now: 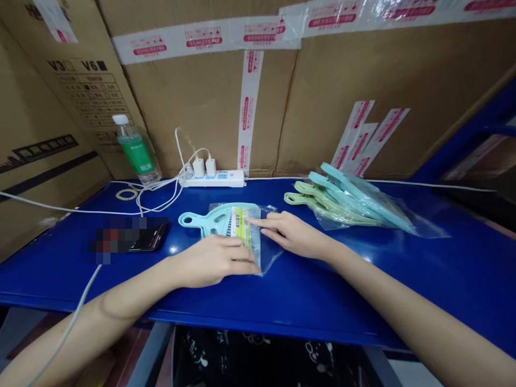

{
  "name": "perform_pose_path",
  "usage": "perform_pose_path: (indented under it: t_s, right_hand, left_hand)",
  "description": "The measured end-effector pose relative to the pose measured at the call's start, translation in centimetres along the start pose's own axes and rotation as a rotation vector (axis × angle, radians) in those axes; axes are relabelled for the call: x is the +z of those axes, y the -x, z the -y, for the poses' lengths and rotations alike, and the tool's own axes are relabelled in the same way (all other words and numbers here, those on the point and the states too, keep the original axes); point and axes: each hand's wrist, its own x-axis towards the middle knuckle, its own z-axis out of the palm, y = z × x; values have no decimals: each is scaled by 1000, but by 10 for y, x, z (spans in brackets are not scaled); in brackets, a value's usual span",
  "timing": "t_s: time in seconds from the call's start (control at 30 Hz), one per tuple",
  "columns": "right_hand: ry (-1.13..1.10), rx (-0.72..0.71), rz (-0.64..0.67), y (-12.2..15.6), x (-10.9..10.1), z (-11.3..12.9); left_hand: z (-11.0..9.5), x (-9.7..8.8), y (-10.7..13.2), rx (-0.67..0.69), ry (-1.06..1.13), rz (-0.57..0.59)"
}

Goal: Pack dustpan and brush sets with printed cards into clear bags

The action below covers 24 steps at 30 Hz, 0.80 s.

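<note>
A teal plastic paddle-shaped board lies flat on the blue table, inside a clear plastic bag with a yellow-green label. My left hand lies palm down on the lower part of the bag, fingers together and pointing right. My right hand rests on the bag's right side, fingers stretched out, the index fingertip touching the label. Neither hand grips anything.
A pile of several bagged teal and green boards lies to the right. A phone, white cables, a power strip, a green-labelled bottle and a bead bracelet sit left and behind. Cardboard boxes wall the back.
</note>
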Motion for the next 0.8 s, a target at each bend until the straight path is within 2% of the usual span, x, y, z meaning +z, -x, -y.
perform_pose_path:
  t_s: [0.2,0.33,0.53,0.67,0.8]
  right_hand:
    - [255,-116,36,-2,7,3]
    - [302,-206,-9,-1,3,-2]
    - [495,-328,-57,-3,1,-2]
    - [584,-366,-66,-5,3,0]
    - [596,-330,-68,-5,5,0]
  left_hand:
    - [0,1,0,1,-9,-12]
    - [0,1,1,3,-4,-19]
    - [0,2,0,2,-5,-37]
    - [-1,1,-1,-17,-16,-31]
    - [-1,2,0,-30,-40,-28]
